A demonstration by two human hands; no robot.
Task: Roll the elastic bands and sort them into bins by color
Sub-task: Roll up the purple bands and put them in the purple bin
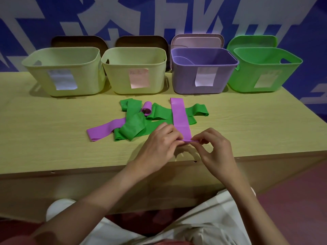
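A purple elastic band (180,117) lies flat and straight, running away from me across a pile of green bands (136,124). My left hand (159,144) and my right hand (214,147) both pinch its near end, which is folded over into a small first turn. A second flat purple band (104,129) sticks out to the left of the pile. A small rolled purple band (147,107) sits on the green ones. The purple bin (200,82) and the green bin (261,75) stand behind.
Two pale yellow-green bins (65,76) (136,75) stand left of the purple one, each with a paper label. Lids lean on the wall behind all the bins. The wooden table (53,131) ends at its front edge just below my hands.
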